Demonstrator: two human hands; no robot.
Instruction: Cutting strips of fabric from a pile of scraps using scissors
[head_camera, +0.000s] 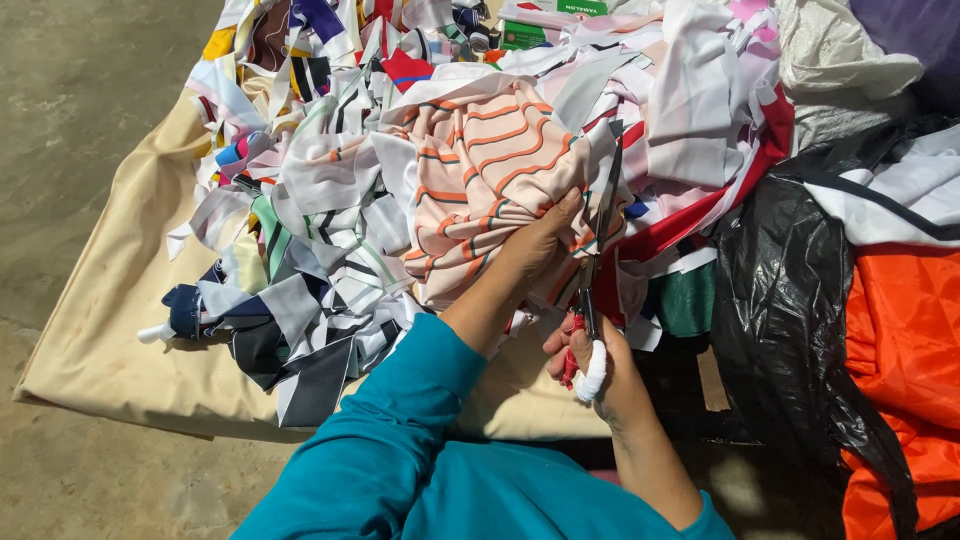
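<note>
My left hand (535, 245) grips a bunched piece of pale pink cloth with orange and dark stripes (490, 170), holding it up over the scrap pile. My right hand (598, 362) holds a pair of scissors (600, 240) with red handles and a white wrap on one loop. The dark blades point up and away, running along the right edge of the striped cloth. Teal sleeves cover both my arms.
A big heap of mixed fabric scraps (330, 230) lies on a beige sheet (110, 300) spread over a concrete floor (70, 110). To the right sit a black plastic bag (790, 330), orange quilted fabric (905, 340) and white cloth (840, 50).
</note>
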